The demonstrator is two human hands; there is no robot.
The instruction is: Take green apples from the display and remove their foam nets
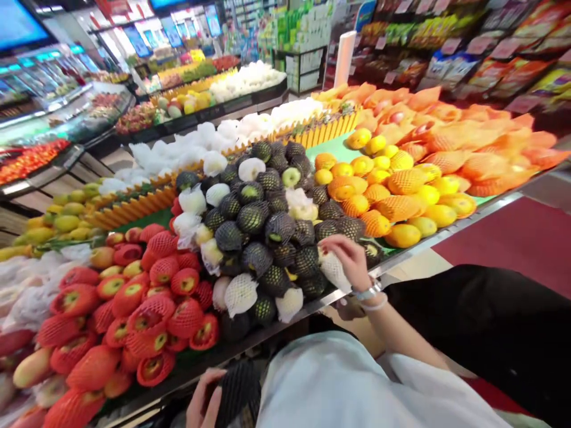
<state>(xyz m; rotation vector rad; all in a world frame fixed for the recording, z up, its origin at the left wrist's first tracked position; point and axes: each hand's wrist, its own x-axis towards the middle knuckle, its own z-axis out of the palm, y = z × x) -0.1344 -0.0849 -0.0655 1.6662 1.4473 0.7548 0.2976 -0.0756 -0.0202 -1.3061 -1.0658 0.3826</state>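
Note:
My right hand (pixel 348 257) is closed on a fruit in a white foam net (pixel 333 272) at the front right edge of a pile of fruits in black foam nets (pixel 256 217). Its fingers curl over the top of the white net, and what fruit is inside cannot be made out. At the bottom, my left hand (pixel 205 397) is partly cut off by the frame. Its bent fingers rest against a black ribbed thing (pixel 241 386) held low near my body. Other fruits in white nets (pixel 241 294) lie among the black ones.
Red-netted apples (pixel 147 315) fill the left front. Yellow fruits (pixel 401 190) and orange-netted fruits (pixel 473 142) lie to the right. A metal edge (pixel 321 302) borders the stand, and a yellow slatted divider (pixel 330 131) runs behind. Black fabric (pixel 468 333) spreads at the lower right.

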